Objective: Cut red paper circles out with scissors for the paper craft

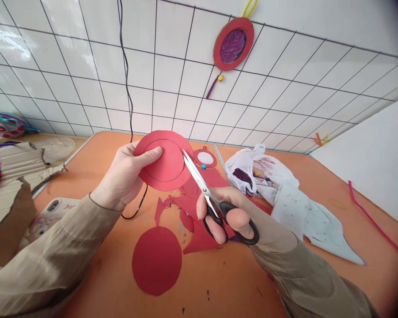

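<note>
My left hand [126, 170] pinches a red paper disc [172, 161] at its left side, thumb on top and fingers behind. A smaller circle is marked inside the disc's edge. Black-handled scissors [203, 187] are in my right hand [228, 216], thumb and fingers through the loops. The blades look nearly closed, and their tips meet the disc near the right side of the inner circle; I cannot tell whether they pass through it. Below, another red disc [157, 261] lies flat on the orange table [109, 274]. Red paper scraps [188, 221] lie under the scissors.
A small red ring ornament [205, 157] with a blue bell lies behind the scraps. White plastic bags [268, 172] lie at right. Cardboard [9, 198] and a phone [53, 207] are at left. A black cable [127, 84] runs down the wall, where a round red ornament [233, 44] hangs.
</note>
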`<state>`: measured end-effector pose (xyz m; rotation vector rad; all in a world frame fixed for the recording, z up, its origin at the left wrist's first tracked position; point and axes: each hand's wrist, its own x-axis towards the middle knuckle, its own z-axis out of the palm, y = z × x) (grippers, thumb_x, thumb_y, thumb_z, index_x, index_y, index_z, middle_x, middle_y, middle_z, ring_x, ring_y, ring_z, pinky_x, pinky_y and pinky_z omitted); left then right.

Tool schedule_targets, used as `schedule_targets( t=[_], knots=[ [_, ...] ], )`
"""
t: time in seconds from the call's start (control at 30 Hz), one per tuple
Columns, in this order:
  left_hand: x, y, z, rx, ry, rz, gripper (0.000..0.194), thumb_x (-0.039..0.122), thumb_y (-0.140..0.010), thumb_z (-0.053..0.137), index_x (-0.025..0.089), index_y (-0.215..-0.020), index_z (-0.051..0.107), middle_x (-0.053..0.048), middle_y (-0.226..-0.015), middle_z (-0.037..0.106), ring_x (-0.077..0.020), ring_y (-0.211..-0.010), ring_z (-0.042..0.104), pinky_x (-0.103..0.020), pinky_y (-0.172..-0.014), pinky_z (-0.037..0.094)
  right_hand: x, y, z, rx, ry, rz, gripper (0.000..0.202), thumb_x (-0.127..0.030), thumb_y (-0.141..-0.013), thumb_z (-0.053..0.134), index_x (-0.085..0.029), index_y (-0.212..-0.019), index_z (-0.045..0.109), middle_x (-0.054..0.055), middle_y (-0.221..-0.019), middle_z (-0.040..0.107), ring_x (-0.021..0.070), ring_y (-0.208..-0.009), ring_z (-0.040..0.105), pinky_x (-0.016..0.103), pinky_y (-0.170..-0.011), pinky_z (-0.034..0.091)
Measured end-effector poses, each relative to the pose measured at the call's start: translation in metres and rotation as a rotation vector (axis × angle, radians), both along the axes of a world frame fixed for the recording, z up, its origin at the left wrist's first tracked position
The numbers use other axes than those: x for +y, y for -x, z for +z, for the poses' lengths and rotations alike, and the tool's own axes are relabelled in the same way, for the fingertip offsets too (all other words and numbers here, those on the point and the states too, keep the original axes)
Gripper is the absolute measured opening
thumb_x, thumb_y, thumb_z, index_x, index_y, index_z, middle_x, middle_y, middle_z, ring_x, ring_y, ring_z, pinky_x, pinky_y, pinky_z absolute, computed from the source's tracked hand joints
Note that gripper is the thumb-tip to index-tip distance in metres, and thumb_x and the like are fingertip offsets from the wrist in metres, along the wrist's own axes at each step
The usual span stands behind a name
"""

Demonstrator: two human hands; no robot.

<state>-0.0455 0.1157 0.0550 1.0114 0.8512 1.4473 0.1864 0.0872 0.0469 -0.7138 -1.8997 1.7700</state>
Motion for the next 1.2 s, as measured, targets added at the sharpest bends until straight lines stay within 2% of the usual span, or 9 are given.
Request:
schedule_targets(
  t=[0.4,0.57,0.63,0.7,0.83,0.87,0.93,1.03,1.2],
  knots=[
    [0.001,-0.003,-0.005,-0.141,0.052,-0.032,0.008,0.022,-0.075,0.075,0.014,-0.074,0.075,-0.003,-0.073,0.073,-0.0122,-0.069,0.063,-0.021,-0.068,0.05,-0.001,0.001,0.002,-0.012,-0.017,-0.007,0.07,-0.081,-0.073,0.049,-0.013,-0.092,0.056,0.001,-0.056,0.056,0.0084,-0.045,0.037,0.023,-0.046,0.029],
    [0.002,-0.001,-0.005,-0.134,0.072,0.027,0.009,0.022,-0.071,0.078,0.013,-0.075,0.075,-0.004,-0.072,0.073,-0.013,-0.071,0.063,-0.022,-0.068,0.048,-0.001,-0.005,0.01,-0.101,0.123,0.046,0.067,-0.075,-0.062,0.066,-0.014,-0.087,0.057,0.0,-0.054,0.055,0.0092,-0.045,0.042,0.022,-0.042,0.032],
    [0.002,0.001,-0.005,-0.114,0.05,0.061,0.009,0.022,-0.069,0.078,0.014,-0.074,0.075,-0.003,-0.072,0.073,-0.0136,-0.071,0.063,-0.023,-0.069,0.048,-0.002,-0.01,0.015,-0.151,0.101,0.039,0.063,-0.071,-0.061,0.071,-0.014,-0.086,0.058,-0.001,-0.055,0.054,0.0088,-0.044,0.043,0.022,-0.041,0.032],
    [0.001,0.001,-0.004,-0.064,0.026,0.06,0.01,0.024,-0.069,0.079,0.016,-0.073,0.075,-0.004,-0.074,0.073,-0.0153,-0.072,0.064,-0.025,-0.07,0.048,-0.002,-0.013,0.018,-0.145,-0.033,-0.056,0.054,-0.065,-0.067,0.072,-0.015,-0.083,0.059,-0.001,-0.056,0.053,0.009,-0.043,0.045,0.023,-0.041,0.032],
    [-0.008,-0.006,-0.003,0.061,0.031,-0.086,0.016,0.027,-0.065,0.081,0.016,-0.076,0.077,-0.007,-0.077,0.075,-0.0193,-0.073,0.066,-0.03,-0.071,0.05,0.002,-0.01,0.016,-0.059,-0.482,-0.635,0.03,-0.045,-0.076,0.072,-0.02,-0.084,0.059,-0.002,-0.061,0.054,0.0112,-0.052,0.048,0.024,-0.047,0.035],
    [-0.011,-0.01,-0.003,0.086,0.043,-0.127,0.018,0.027,-0.063,0.082,0.015,-0.076,0.077,-0.008,-0.077,0.075,-0.0198,-0.072,0.066,-0.03,-0.07,0.05,0.003,-0.007,0.014,-0.043,-0.543,-0.704,0.027,-0.04,-0.077,0.073,-0.02,-0.088,0.059,-0.001,-0.067,0.057,0.0118,-0.056,0.05,0.025,-0.052,0.038],
    [-0.018,-0.019,-0.003,0.127,0.061,-0.18,0.017,0.026,-0.062,0.083,0.014,-0.073,0.077,-0.008,-0.073,0.075,-0.0196,-0.068,0.066,-0.029,-0.067,0.051,0.004,-0.001,0.012,0.027,-0.532,-0.717,0.026,-0.035,-0.075,0.073,-0.019,-0.091,0.059,-0.001,-0.067,0.058,0.0125,-0.059,0.053,0.027,-0.056,0.042],
    [-0.029,-0.031,-0.003,0.163,0.067,-0.227,0.013,0.024,-0.064,0.081,0.014,-0.071,0.077,-0.007,-0.069,0.073,-0.0183,-0.063,0.065,-0.028,-0.061,0.05,0.002,0.005,0.01,0.108,-0.461,-0.648,0.024,-0.027,-0.072,0.072,-0.016,-0.09,0.061,-0.003,-0.066,0.054,0.0106,-0.059,0.051,0.024,-0.053,0.04],
    [-0.048,-0.035,-0.008,0.091,0.108,-0.283,0.013,0.023,-0.067,0.08,0.015,-0.077,0.077,-0.006,-0.072,0.074,-0.016,-0.062,0.065,-0.026,-0.06,0.052,-0.007,0.0,0.011,0.17,-0.397,-0.59,0.018,-0.019,-0.068,0.067,-0.015,-0.084,0.062,-0.004,-0.065,0.051,0.0075,-0.056,0.044,0.022,-0.052,0.038]
  ],
)
